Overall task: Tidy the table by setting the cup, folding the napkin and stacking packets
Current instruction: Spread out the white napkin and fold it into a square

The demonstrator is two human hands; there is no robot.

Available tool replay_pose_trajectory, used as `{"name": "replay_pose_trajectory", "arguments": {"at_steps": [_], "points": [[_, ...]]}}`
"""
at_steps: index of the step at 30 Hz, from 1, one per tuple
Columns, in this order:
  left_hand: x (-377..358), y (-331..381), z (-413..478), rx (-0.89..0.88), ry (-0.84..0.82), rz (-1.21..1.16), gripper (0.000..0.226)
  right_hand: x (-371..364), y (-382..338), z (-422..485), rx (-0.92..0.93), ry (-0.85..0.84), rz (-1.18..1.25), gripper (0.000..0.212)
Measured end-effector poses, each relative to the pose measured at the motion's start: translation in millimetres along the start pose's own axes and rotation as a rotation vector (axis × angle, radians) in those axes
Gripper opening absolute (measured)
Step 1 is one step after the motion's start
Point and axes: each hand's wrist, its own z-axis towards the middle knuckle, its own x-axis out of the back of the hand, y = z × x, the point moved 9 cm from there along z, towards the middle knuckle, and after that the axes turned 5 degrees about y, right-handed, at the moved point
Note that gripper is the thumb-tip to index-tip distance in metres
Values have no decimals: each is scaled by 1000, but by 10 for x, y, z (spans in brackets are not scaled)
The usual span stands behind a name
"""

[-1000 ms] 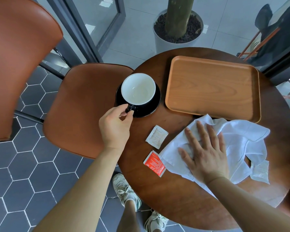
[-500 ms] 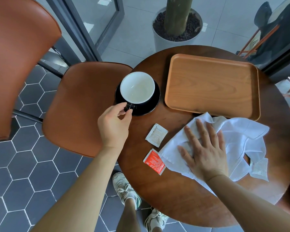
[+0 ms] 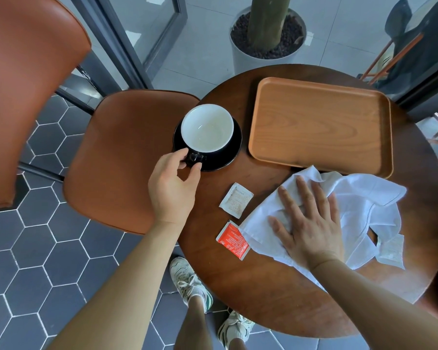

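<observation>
A black cup [image 3: 207, 127] with a white inside stands on a black saucer [image 3: 232, 150] at the left of the round wooden table [image 3: 263, 286]. My left hand [image 3: 172, 188] pinches the cup's handle between thumb and fingers. My right hand [image 3: 311, 223] lies flat with spread fingers on a crumpled white napkin [image 3: 364, 205]. A white packet [image 3: 236, 200] and a red packet [image 3: 233, 240] lie on the table between the hands. Another white packet [image 3: 392, 251] sits at the napkin's right edge.
A wooden tray [image 3: 321, 125] sits at the back of the table, its front edge touching the napkin. An orange chair [image 3: 122, 157] stands close to the table's left. A planter [image 3: 266, 34] is behind, and my feet [image 3: 187, 281] are under the table edge.
My left hand has closed in on the cup's handle, its fingers now wrapped around it. The right hand stays flat on the napkin.
</observation>
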Motion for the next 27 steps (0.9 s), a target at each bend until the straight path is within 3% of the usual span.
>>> {"name": "replay_pose_trajectory", "arguments": {"at_steps": [6,9,14,27], "points": [[58,-37,-357,-90,16,79,24,-2,3,-1,-5,8,16,72],[-55,-21,-616,-182,-83,166,17,-8,8,-5,-8,11,12,71],[-337,-78,-905,-280,-264,346,30,-3,1,0,-12,9,20,72],[-404,-182,-949,-307,-268,359,36,24,-24,-4,2,-56,37,71]]}}
